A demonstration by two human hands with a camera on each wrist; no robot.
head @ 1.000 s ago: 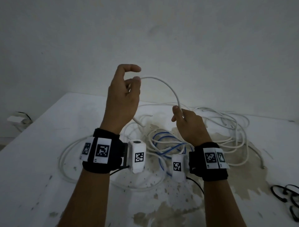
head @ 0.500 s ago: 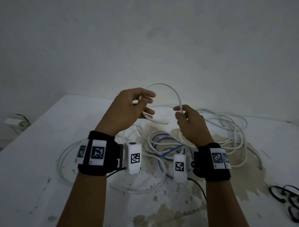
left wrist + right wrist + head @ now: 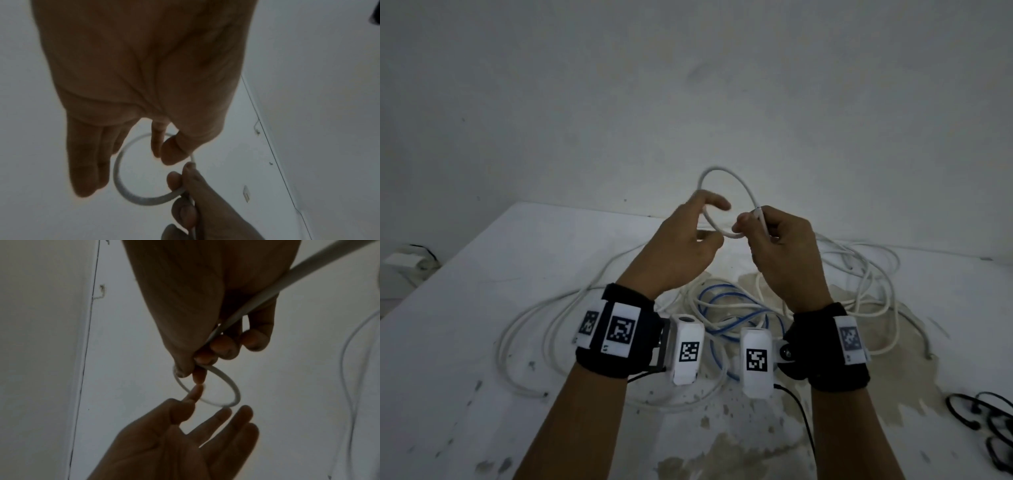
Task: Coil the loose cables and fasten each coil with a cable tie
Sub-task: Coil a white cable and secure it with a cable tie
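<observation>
A white cable (image 3: 722, 168) is bent into a small closed loop held in the air above the table. My right hand (image 3: 751, 219) pinches the loop where its strands cross, and the rest of the cable runs down from it to the pile. My left hand (image 3: 717, 222) is just left of it with straight, spread fingers, and the loop's left side passes between its thumb and forefinger. The left wrist view shows the loop (image 3: 144, 200) beyond my left hand (image 3: 163, 156). In the right wrist view my right hand (image 3: 195, 369) grips the loop (image 3: 236, 388), and the left thumb (image 3: 194, 392) touches it.
More white cable (image 3: 859, 274) lies tangled on the stained white table (image 3: 482, 411), with a blue cable (image 3: 722, 301) under my wrists. Wide white loops (image 3: 524, 329) spread to the left. Black ties (image 3: 983, 418) lie at the right edge. A wall stands close behind.
My left hand came down and right to meet the right hand. The open arch of cable between them has closed into a small loop, and the left fingers have loosened.
</observation>
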